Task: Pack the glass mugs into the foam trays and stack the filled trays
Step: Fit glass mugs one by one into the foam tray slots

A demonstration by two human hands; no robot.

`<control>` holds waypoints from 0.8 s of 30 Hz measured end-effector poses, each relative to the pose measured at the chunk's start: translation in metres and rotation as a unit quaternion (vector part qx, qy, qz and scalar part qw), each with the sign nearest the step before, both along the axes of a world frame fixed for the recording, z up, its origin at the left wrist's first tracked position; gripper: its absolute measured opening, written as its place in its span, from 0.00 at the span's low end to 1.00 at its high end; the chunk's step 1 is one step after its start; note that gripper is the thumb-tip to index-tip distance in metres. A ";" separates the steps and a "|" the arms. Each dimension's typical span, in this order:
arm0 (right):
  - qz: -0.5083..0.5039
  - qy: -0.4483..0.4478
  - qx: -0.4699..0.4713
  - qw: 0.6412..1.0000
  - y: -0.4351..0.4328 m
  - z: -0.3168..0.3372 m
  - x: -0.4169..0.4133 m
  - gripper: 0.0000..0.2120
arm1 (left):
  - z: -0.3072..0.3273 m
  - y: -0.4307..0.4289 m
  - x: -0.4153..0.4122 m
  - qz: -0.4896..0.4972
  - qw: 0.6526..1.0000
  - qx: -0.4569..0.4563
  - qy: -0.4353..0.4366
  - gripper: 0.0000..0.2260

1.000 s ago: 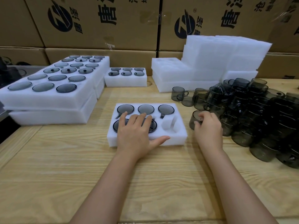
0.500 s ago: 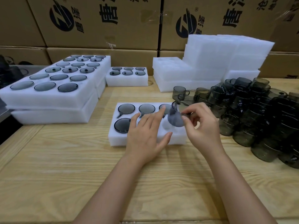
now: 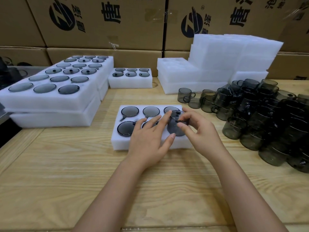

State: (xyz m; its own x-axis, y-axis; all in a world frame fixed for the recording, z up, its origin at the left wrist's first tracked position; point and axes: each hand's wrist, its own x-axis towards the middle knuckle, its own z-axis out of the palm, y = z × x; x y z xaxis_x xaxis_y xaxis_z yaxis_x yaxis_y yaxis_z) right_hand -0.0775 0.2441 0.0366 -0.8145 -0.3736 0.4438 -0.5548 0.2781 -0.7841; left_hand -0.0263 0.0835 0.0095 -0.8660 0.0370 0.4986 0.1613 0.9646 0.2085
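1. The glass mugs (image 3: 267, 114) are smoky grey, see-through and glossy.
2. The foam trays (image 3: 117, 144) are white, matt, a little grainy.
3. The counter (image 3: 66, 181) is pale wood with open grain, matt.
4. The cardboard boxes (image 3: 133, 30) are brown and dull.

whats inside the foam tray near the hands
Five glass mugs sit in the foam tray; the right hand holds a sixth mug over the last slot, which is hidden.

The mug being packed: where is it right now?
Head view, just right of centre: the mug is pinched by the right hand over the near-right pocket of the foam tray, with the left hand against its left side.
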 end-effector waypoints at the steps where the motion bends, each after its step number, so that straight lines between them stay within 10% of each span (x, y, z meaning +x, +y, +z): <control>1: -0.012 0.008 0.005 1.000 0.000 0.000 -0.001 0.10 | -0.001 0.000 -0.001 0.002 1.000 -0.009 -0.007 0.31; 12: -0.080 0.076 0.088 0.990 -0.003 -0.003 -0.002 0.06 | 0.001 0.002 -0.002 0.019 0.999 -0.022 -0.042 0.32; 19: -0.129 0.028 0.018 0.991 -0.004 0.018 -0.010 0.16 | 0.022 0.012 -0.002 0.001 0.976 0.216 -0.006 0.27; 24: -0.023 0.043 0.301 0.952 -0.035 0.034 -0.047 0.21 | 0.053 0.031 -0.026 -0.065 0.977 0.203 0.033 0.29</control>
State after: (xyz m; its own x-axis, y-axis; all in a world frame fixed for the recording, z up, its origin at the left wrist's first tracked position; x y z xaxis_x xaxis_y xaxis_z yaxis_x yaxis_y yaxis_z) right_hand -0.1241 0.2096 0.0706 -0.8070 -0.5458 0.2255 -0.5854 0.6891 -0.4272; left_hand -0.0525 0.1144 0.0624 -0.8323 -0.0685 0.5501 0.3023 0.7757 0.5540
